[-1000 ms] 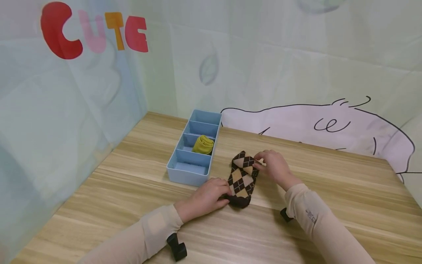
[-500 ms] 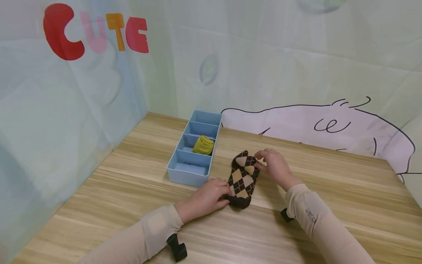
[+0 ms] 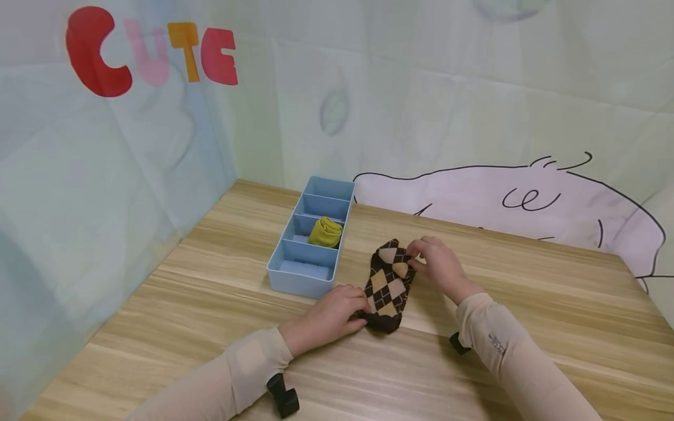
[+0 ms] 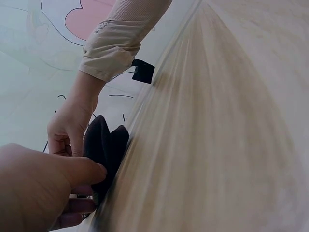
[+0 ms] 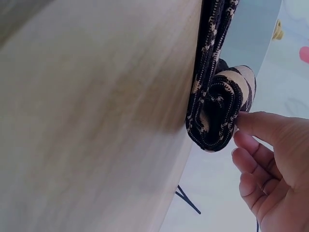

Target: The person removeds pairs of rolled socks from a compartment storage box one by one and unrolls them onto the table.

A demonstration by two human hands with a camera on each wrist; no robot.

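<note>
A dark brown argyle sock point(image 3: 386, 287) with beige diamonds lies on the wooden table, its far end folded over into a roll. At the near left edge my left hand point(image 3: 333, 311) pinches the plain dark end; in the left wrist view the thumb point(image 4: 87, 170) presses on that dark fabric point(image 4: 107, 150). My right hand point(image 3: 438, 264) holds the right side of the roll between thumb and fingers. The right wrist view shows the rolled layers point(image 5: 215, 116) end-on, with the right thumb point(image 5: 260, 124) against them. The index fingertip is partly hidden there.
A blue divided box point(image 3: 300, 283) stands just left of the sock, with a rolled yellow cloth point(image 3: 325, 232) in one compartment. Printed sheets point(image 3: 447, 105) hang behind and left of the table. Black pieces point(image 3: 283, 396) sit at both wrists.
The rolled far end of the sock has shifted very slightly, and the right fingers with it. My left hand stays in place on the near end.
</note>
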